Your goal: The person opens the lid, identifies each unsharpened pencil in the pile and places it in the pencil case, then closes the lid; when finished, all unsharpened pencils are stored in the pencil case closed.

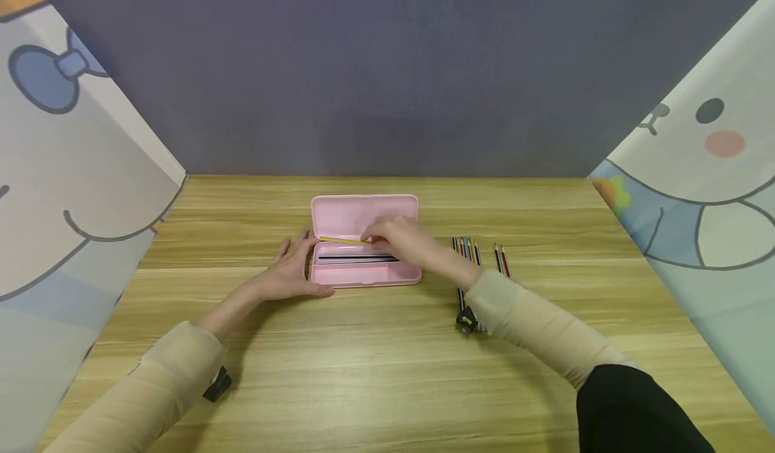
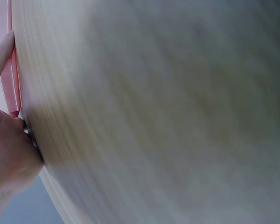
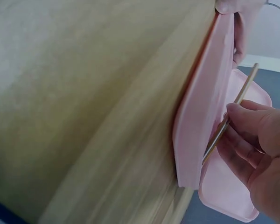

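Note:
An opened pink pencil case (image 1: 351, 276) lies with its lid (image 1: 363, 212) folded back. Several dark and light pencils (image 1: 351, 259) lie lengthwise in its rear compartment. My right hand (image 1: 396, 237) pinches a yellow pencil (image 1: 340, 240) between thumb and fingers. That pencil runs crosswise near the hinge, and in the right wrist view it slants over the case between base and lid. At the case's left end is my left hand (image 1: 290, 271), with its thumb (image 2: 3, 53) along the front wall and a fingertip at the back, holding that end.
Right of the case, beneath my right forearm, several colored pencils (image 1: 466, 248) lie side by side. A pair of pencils (image 1: 502, 260) lies a little farther right. A dark grey wall (image 1: 387, 89) rises behind the wooden table (image 1: 363, 365), and cartoon-printed panels flank it.

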A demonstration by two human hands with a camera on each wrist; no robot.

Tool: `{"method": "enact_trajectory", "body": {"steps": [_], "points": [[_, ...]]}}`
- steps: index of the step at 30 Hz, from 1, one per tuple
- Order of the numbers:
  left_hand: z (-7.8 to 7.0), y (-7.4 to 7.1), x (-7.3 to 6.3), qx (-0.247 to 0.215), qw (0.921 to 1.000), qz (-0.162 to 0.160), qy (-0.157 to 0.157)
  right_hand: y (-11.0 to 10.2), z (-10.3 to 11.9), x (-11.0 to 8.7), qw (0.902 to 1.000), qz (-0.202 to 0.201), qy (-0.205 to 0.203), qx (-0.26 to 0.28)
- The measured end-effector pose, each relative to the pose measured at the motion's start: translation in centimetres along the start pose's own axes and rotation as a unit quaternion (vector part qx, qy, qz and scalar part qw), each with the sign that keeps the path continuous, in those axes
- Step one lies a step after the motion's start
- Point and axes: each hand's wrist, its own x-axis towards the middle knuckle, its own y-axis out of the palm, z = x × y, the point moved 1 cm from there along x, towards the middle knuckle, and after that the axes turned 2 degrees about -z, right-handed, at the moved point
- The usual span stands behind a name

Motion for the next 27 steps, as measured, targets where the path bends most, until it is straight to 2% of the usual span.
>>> {"method": "enact_trajectory", "body": {"steps": [7, 14, 22, 27], "points": [[0.2, 0.1, 0.1, 0.003, 1.0, 0.001, 0.009, 0.8, 0.6, 0.0, 0.9976, 0.021, -0.01, -0.065], [0.3, 0.1, 0.1, 0.005, 1.0, 0.0, 0.004, 1.3, 0.8, -0.1, 0.9951, 0.002, -0.024, -0.096], [0.3, 0.0, 0.1, 0.006, 1.0, 0.001, 0.006, 1.6, 0.7, -0.2, 0.9956, -0.014, -0.031, -0.088], [0.3, 0.1, 0.0, 0.003, 1.0, 0.003, 0.006, 1.5, 0.7, -0.4, 0.9972, -0.02, -0.02, -0.07]]}}
